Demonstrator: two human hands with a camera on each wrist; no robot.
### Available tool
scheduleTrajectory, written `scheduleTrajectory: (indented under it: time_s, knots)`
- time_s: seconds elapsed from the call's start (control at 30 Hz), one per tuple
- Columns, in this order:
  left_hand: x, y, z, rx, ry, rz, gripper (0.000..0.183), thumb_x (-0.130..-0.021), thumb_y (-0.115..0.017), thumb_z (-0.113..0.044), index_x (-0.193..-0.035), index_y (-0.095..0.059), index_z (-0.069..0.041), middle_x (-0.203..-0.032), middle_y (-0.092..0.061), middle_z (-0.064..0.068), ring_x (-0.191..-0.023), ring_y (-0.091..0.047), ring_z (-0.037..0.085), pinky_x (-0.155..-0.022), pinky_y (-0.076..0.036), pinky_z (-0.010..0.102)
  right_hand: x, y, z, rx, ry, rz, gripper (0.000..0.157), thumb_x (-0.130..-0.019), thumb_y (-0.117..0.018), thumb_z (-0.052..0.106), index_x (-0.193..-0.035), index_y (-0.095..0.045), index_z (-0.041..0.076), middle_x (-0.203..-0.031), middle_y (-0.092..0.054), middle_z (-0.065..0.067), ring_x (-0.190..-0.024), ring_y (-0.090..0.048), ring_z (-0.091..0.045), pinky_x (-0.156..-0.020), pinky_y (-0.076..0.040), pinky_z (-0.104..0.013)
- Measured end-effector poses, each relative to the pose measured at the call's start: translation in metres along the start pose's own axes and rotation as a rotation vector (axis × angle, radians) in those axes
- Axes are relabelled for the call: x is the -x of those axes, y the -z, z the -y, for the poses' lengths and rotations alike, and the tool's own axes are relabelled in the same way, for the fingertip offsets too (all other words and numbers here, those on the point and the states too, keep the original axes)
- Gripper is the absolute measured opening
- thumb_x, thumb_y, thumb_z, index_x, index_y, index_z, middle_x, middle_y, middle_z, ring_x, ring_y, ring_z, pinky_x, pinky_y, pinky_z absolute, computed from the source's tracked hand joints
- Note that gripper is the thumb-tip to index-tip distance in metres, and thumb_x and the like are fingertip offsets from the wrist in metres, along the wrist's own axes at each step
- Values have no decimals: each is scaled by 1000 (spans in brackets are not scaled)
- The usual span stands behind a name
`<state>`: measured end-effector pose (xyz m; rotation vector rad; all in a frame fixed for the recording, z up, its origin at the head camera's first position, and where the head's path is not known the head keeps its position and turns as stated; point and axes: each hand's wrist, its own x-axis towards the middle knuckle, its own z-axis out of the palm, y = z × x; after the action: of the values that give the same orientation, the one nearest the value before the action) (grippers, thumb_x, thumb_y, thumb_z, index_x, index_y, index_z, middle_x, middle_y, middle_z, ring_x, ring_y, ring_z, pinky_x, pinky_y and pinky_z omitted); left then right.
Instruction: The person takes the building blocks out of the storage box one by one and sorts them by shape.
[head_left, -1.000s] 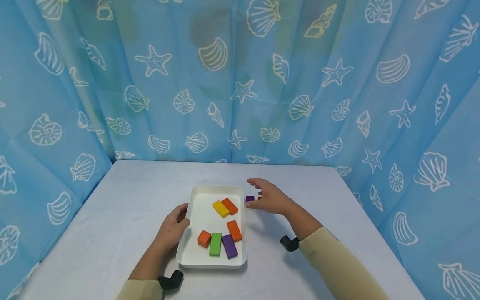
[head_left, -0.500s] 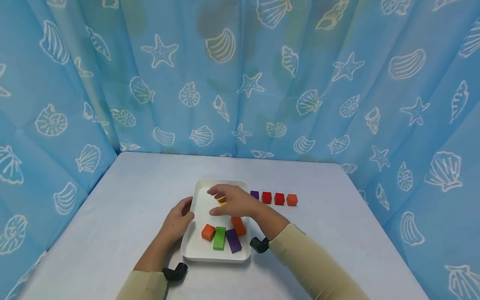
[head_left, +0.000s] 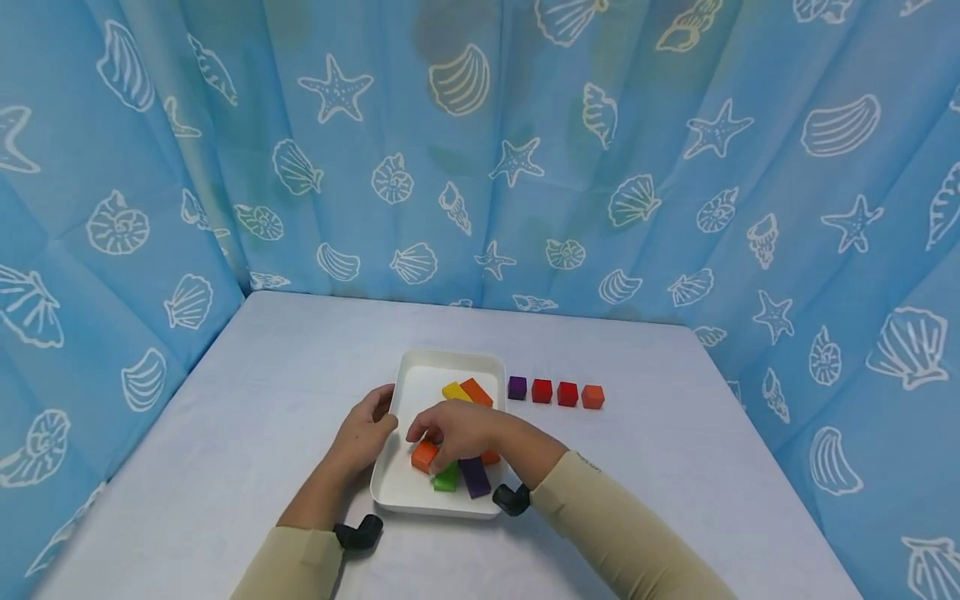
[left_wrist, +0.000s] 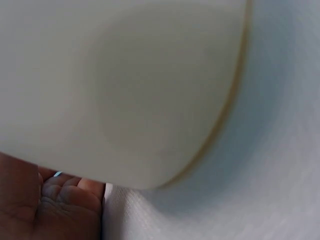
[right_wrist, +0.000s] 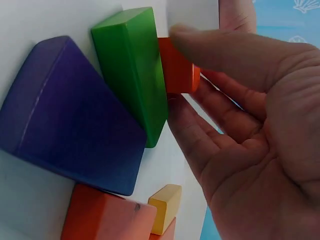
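My left hand (head_left: 363, 437) grips the left rim of a white tray (head_left: 397, 493), its thumb at the edge and its fingers along the outside; the left wrist view shows curled fingers (left_wrist: 75, 197) beside the tray wall. Inside the tray, my right hand (head_left: 461, 429) pinches an orange cube (head_left: 423, 456) between thumb and fingers. Right beside that cube stands a green block (right_wrist: 132, 75), partly under the hand in the head view. A purple block (right_wrist: 75, 117) leans close to the green one. Another orange block (right_wrist: 110, 215) lies beyond the purple one, mostly covered by my wrist in the head view.
Towards the tray's far end lie a yellow block (head_left: 454, 391) and an orange block (head_left: 477, 392). Right of the tray, a row on the white table holds a purple cube (head_left: 517, 387), two red cubes (head_left: 542, 391) and an orange cube (head_left: 592, 397). A blue shell-print curtain (head_left: 420, 167) surrounds the table.
My right hand has come left from the cube row, over the tray, then down towards the near end to the orange cube, uncovering the row. The left hand keeps its hold on the rim.
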<state>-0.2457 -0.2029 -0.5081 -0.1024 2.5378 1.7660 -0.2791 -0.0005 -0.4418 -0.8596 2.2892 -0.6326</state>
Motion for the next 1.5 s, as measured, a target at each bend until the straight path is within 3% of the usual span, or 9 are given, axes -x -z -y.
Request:
scheduleTrajectory:
  time_s: [0.37,0.73,0.9,1.2,1.5]
  knots:
    - [1,-3,2,-1,10,2,65,-96,-53,-8,-160,-41,-1,-159,-50,22,-147,-46,39,-122,-34,56,1,-2,-3,69,25,-20,28,-89,-89,17,-113,-76,25,-100,-69,15,-95,-63,-7,-96,-55,-28]
    - [3,-5,3,4,30,-8,63,-98,-54,-10,-160,-43,-5,-160,-49,20,-149,-45,39,-121,-35,58,12,10,-11,-34,80,-129,28,-91,-87,17,-114,-74,26,-104,-70,15,-97,-68,-6,-90,-58,-27]
    - [4,-6,2,7,39,-16,64,-98,-53,-8,-161,-42,-5,-159,-50,20,-148,-46,39,-121,-35,57,26,19,-20,-88,54,-194,30,-91,-87,19,-117,-74,27,-106,-70,14,-100,-69,-8,-91,-60,-31]
    - [3,-5,2,7,52,-18,64,-99,-53,-9,-161,-40,-4,-158,-50,21,-147,-47,39,-120,-36,58,56,33,-45,-102,30,-314,42,-98,-78,17,-138,-69,18,-125,-64,4,-118,-65,-24,-95,-60,-38]
    - [3,-5,-2,44,29,-3,65,-99,-52,-7,-162,-39,-2,-160,-48,22,-147,-46,40,-121,-35,58,91,53,-82,-92,-48,-495,41,-100,-76,15,-140,-68,16,-129,-65,-1,-115,-62,-25,-99,-59,-43]
